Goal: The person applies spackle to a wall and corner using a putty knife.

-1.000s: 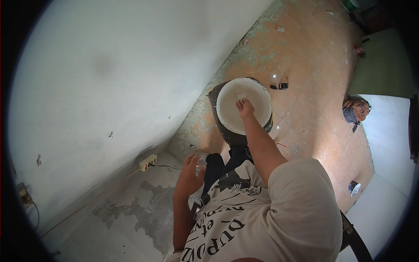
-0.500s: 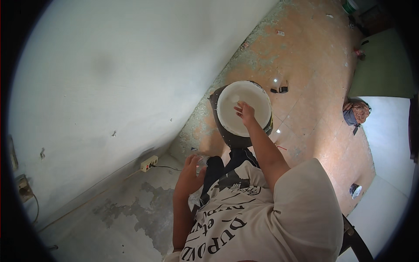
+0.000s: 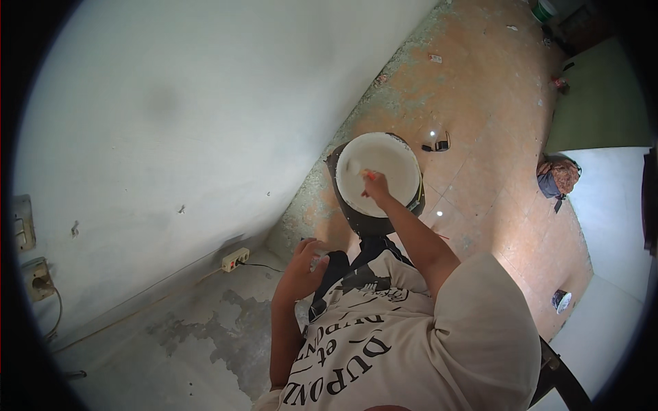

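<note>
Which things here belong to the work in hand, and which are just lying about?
In use:
right hand
orange-handled tool it holds, head blurred
white-rimmed bucket below it

Apparently lying about:
black corded adapter
brown-and-grey bag
small tub
power strip

You are wearing a loose, pale beige T-shirt (image 3: 428, 346), its plain cloth creasing into soft folds at your side. Bold black serif lettering (image 3: 332, 354) is running in several lines over its front, and a dark printed panel (image 3: 367, 277) bearing small pale marks is showing near the hem. Your right sleeve (image 3: 483, 312) is hanging short and wide, and is leaving the forearm bare. Below the hem you are wearing dark, nearly black trousers (image 3: 373, 248) with a thin white line. Your left hand (image 3: 303, 272) and right hand (image 3: 375, 190) are showing bare.
</note>
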The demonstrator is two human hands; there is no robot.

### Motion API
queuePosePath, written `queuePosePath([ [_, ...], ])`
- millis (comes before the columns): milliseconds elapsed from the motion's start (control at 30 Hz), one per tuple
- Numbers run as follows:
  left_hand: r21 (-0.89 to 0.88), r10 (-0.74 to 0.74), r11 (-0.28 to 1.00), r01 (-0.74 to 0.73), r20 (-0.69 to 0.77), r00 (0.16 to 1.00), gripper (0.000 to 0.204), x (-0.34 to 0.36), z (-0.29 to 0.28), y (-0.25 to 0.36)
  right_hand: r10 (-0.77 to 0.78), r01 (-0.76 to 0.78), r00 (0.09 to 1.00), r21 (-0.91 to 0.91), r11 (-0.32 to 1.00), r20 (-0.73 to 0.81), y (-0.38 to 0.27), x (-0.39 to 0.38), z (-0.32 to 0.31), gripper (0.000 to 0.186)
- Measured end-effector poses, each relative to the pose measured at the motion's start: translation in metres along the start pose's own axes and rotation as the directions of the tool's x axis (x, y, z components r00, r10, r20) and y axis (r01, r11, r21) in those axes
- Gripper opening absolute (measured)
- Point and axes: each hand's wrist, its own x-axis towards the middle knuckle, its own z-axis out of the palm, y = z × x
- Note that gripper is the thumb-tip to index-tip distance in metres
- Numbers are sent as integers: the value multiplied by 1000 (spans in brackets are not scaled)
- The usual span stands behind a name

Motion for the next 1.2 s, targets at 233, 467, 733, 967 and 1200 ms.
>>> queuePosePath([
  [233,-174,28,984,-23,26,999,39,-1,-7,25,213,-203,977,333,921,5,-10,2,-13,33],
  [467,-180,30,983,-23,34,999,40,-1,-9,33,180,-194,971,81,978,159,11,-13,-12,41],
  [733,-174,21,985,-9,65,998,40,3,-9,44,237,-353,915,360,864,327,21,-20,-45,41],
  [967,-156,67,987,-50,104,992,42,9,-4,42,33,-445,857,705,553,515,12,-63,-78,43],
  [1200,-240,65,969,-61,9,998,46,17,13,45,-181,-406,771,690,600,611,-52,-90,-64,45],
])
